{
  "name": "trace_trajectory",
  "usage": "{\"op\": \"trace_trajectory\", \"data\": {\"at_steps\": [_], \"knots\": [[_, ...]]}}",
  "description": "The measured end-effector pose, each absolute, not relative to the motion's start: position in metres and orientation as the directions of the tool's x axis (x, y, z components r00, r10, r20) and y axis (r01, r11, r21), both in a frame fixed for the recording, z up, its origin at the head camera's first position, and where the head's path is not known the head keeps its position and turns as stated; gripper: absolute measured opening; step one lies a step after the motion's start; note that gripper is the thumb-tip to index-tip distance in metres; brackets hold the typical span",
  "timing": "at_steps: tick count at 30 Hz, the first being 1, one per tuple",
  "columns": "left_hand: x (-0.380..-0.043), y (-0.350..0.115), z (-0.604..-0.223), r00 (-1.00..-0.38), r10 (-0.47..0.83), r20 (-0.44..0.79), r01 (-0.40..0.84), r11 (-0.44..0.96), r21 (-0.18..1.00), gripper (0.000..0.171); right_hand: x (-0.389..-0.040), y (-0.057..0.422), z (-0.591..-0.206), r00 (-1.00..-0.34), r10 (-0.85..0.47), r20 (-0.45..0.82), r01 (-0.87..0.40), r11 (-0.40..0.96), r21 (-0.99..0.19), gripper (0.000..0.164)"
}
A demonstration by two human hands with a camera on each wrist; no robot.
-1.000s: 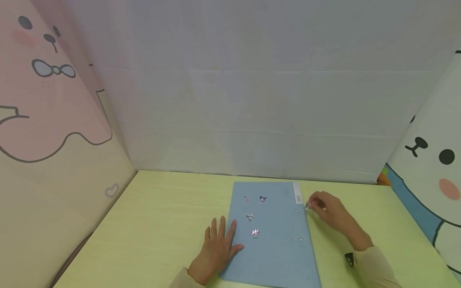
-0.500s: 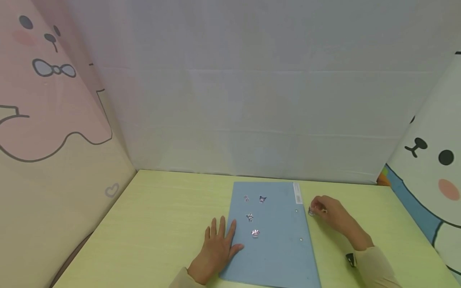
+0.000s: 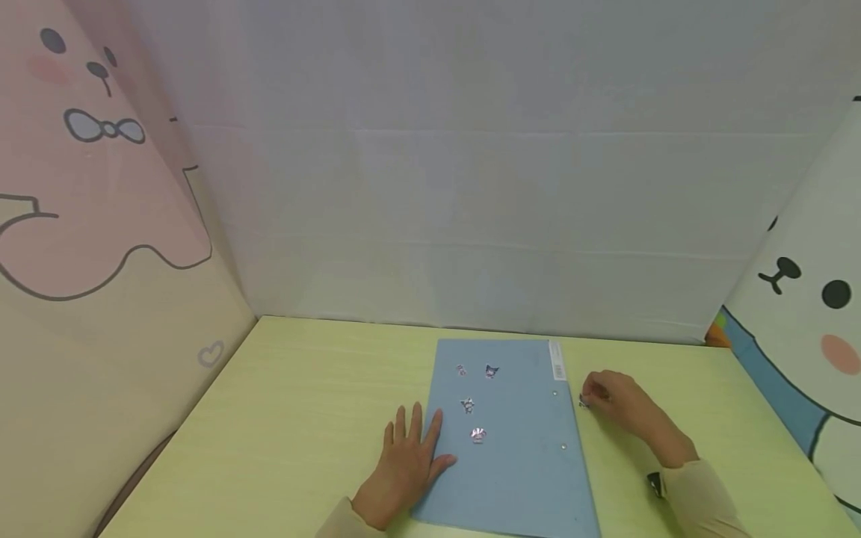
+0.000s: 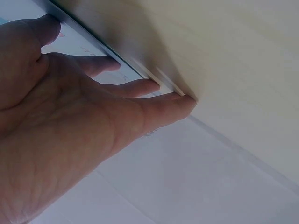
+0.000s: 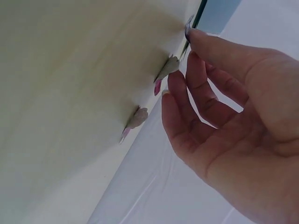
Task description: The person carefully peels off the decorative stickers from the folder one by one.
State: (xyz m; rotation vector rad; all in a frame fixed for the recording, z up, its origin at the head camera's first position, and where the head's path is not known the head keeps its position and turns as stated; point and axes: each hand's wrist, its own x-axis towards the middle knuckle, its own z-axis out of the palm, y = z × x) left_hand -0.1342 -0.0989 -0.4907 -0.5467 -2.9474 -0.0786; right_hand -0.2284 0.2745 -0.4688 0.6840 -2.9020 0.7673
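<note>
My left hand [image 3: 402, 467] lies flat with spread fingers along the left edge of a light blue board [image 3: 518, 478]. Right of the board, my right hand [image 3: 622, 403] pinches a small cartoon sticker [image 5: 188, 29] at the thumb tip; the index fingertip is hidden behind the thumb. In the right wrist view, a pink-edged piece [image 5: 167, 69] and a similar small piece [image 5: 136, 119] stand on the table near the curled fingers. Several cartoon stickers lie on the board, among them a dark-eared one [image 3: 492, 370] and a pinkish one [image 3: 477, 435].
The board rests on a pale yellow table [image 3: 309, 418]. A white label [image 3: 557, 362] marks its top right corner. Two small shiny dots sit near its right edge, one by the middle [image 3: 563, 446]. A small dark object [image 3: 655, 484] is beside the right cuff. Printed cloth walls [image 3: 457, 224] surround the table.
My right hand has drawn slightly back and to the right, away from the board's right edge, with the small sticker at its fingertips. The left hand and the board stay put.
</note>
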Motion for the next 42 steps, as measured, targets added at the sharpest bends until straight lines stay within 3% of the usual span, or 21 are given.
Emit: {"op": "trace_trajectory", "data": {"at_steps": [9, 19, 27, 42], "knots": [[-0.135, -0.098, -0.488, -0.932, 0.348, 0.099, 0.354, 0.935, 0.04, 0.066, -0.23, 0.275, -0.471, -0.909, -0.394, 0.134, -0.411, 0.796, -0.445, 0.015], [-0.135, -0.099, -0.492, -0.922, 0.366, 0.126, 0.373, 0.927, 0.042, 0.066, -0.227, 0.275, -0.474, -0.914, -0.381, 0.137, -0.4, 0.794, -0.457, 0.01], [-0.135, -0.099, -0.491, -0.92, 0.365, 0.144, 0.371, 0.929, 0.015, 0.066, -0.231, 0.272, -0.473, -0.886, -0.412, 0.212, -0.463, 0.784, -0.414, 0.01], [-0.132, -0.099, -0.487, -0.916, 0.368, 0.158, 0.376, 0.926, 0.025, 0.065, -0.24, 0.266, -0.465, -0.877, -0.43, 0.213, -0.48, 0.777, -0.407, 0.01]]}}
